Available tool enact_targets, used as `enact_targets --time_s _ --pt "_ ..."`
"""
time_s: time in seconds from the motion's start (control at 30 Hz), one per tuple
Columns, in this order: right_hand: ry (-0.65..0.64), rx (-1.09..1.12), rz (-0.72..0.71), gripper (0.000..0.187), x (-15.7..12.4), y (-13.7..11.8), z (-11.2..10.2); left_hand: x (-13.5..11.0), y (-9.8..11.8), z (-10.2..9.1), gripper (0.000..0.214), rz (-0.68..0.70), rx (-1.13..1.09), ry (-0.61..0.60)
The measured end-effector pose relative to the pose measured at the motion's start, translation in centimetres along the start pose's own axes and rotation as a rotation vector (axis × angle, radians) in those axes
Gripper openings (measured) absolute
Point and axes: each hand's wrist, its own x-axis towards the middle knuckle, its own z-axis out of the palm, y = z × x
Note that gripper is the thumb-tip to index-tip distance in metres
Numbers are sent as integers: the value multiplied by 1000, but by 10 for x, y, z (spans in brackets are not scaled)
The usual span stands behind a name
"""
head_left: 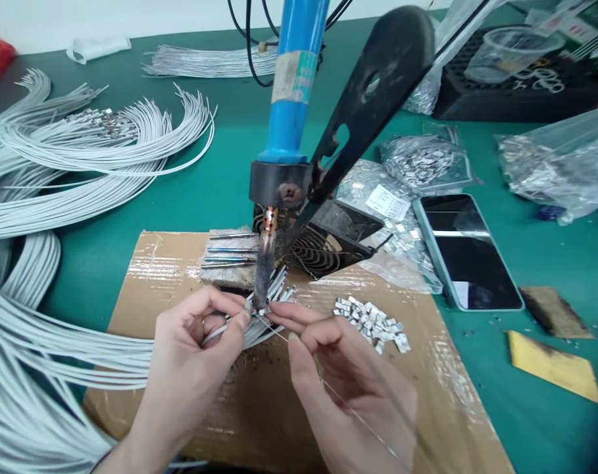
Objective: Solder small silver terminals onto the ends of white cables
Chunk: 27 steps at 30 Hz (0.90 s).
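Observation:
A blue soldering iron [287, 125] hangs tip-down in a black holder, its dark tip between my hands. My left hand [200, 336] is closed, thumb and forefinger pinching a white cable [220, 332] whose end is right at the tip. In my right hand [343, 368] a thin strand of solder wire [358, 413] is held between thumb and fingers, its end reaching the same spot. Whatever small part sits at the cable's end is mostly hidden by fingertips. More white cable ends lie just behind the left hand.
Small metal pieces [372, 324] lie on the cardboard [259, 421]. Bundles of white cables [81, 197] fill the left side. A small black fan [318, 253] stands behind the iron. To the right are a phone [469, 250], a yellow sponge [552, 365] and plastic bags of parts [422, 158].

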Motion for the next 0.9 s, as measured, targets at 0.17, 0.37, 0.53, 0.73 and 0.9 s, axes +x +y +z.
enact_targets --time_s 0.17,0.37,0.53,0.73,0.9 --pt "1 -3 -21 21 1 1 -1 -2 -1 -3 14 -22 -27 -24" --pt "19 6 -27 21 2 -2 2 -1 -2 -4 15 -27 -70 -50" --pt "23 16 -36 21 4 -1 2 -1 -1 -3 17 -21 -86 -53" --pt "4 16 -62 21 6 1 0 -1 0 -2 16 -2 -60 -49" --pt "37 58 -9 21 2 -4 3 -1 2 -3 16 -7 -60 -53"
